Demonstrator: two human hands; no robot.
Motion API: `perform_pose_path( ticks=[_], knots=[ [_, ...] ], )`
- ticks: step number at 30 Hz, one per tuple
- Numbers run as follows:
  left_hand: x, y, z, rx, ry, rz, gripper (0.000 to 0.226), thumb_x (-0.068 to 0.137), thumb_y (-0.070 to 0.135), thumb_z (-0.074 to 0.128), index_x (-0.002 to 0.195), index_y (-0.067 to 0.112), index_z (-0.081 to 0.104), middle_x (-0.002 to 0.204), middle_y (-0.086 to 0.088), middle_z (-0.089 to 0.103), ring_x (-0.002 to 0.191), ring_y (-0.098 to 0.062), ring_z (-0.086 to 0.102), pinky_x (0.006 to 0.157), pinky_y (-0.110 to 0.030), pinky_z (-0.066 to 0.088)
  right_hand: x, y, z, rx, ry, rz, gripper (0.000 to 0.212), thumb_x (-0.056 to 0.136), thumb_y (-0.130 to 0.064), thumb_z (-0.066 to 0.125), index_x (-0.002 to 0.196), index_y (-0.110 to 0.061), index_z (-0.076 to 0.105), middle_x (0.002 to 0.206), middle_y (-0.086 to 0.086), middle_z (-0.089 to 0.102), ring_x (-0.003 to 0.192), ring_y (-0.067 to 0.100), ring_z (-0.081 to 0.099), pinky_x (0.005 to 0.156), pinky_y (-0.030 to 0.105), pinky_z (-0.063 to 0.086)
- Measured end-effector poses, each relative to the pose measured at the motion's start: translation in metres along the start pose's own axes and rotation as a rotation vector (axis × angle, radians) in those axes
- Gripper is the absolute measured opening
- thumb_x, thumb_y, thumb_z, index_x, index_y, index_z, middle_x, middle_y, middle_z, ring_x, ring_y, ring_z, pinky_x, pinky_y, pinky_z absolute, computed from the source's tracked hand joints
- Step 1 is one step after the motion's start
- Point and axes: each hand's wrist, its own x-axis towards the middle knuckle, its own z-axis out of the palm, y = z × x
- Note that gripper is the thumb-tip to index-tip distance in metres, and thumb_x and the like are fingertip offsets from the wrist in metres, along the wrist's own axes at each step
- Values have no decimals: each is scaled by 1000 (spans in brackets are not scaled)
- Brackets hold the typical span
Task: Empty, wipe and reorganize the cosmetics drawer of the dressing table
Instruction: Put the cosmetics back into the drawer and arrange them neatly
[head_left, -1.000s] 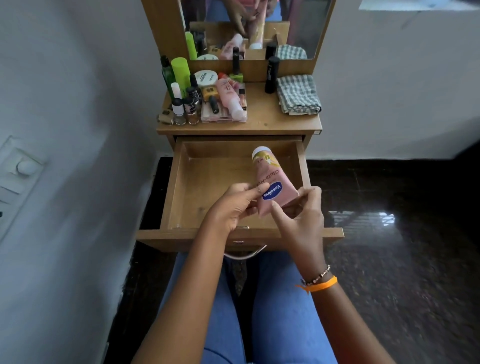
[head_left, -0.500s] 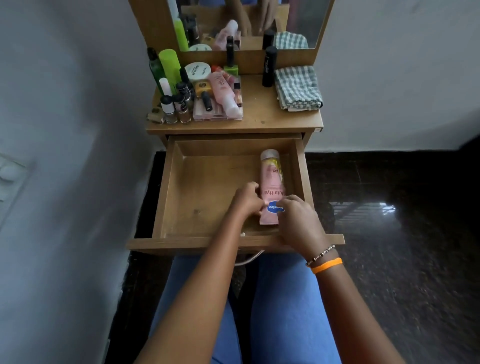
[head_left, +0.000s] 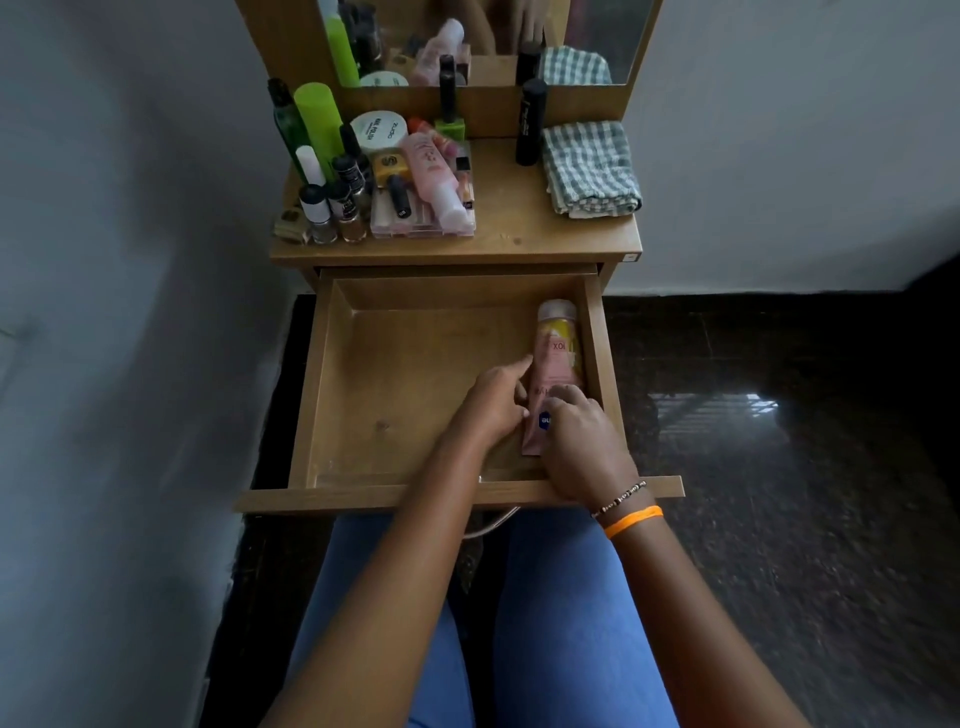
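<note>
The wooden drawer (head_left: 332, 395) stands pulled out. A pink lotion tube (head_left: 555, 358) lies flat inside it against the right wall, cap toward the back. My left hand (head_left: 496, 402) touches the tube's left edge with fingers apart. My right hand (head_left: 584, 447) rests over the tube's lower end, covering part of its blue label. Apart from the tube, the drawer floor is bare wood. On the tabletop (head_left: 519, 234) stand several cosmetics: a green bottle (head_left: 318, 124), a white jar (head_left: 378, 131), small nail polish bottles (head_left: 332, 208), a pink bottle (head_left: 431, 176) lying on a clear case.
A folded green checked cloth (head_left: 589, 166) lies at the tabletop's right, with a black tube (head_left: 530, 122) standing beside it. A mirror (head_left: 483, 39) rises behind. A grey wall is close on the left. Dark glossy floor (head_left: 779, 441) lies to the right. My knees sit under the drawer front.
The tube went from being held up over the drawer to lying flat on its floor, then slid right against the drawer's wall. Both hands followed it down.
</note>
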Motion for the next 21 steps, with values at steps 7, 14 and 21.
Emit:
perform_pose_path(
  ticks=[7,14,21],
  knots=[
    [-1,-2,0,-104,-31,-21,62,87,-10,48,143,15,39,93,-8,59,76,-17,60,79,-33,53,1,-1,2,7,66,40,31,94,-18,40,119,-11,57,134,8,48,116,28,51,96,40,47],
    [-12,-5,-25,-320,279,-73,25,89,7,52,106,18,67,97,-5,70,81,-19,67,79,-32,54,11,-14,-16,90,232,-116,25,89,-9,45,109,-4,60,125,11,54,103,32,58,83,38,47],
    [-28,-10,-79,-563,530,-65,24,86,9,52,83,27,66,82,3,66,84,-20,65,79,-36,52,85,-87,-63,255,504,-342,29,85,-2,48,112,-7,59,113,12,55,103,28,51,80,27,38]
  ],
)
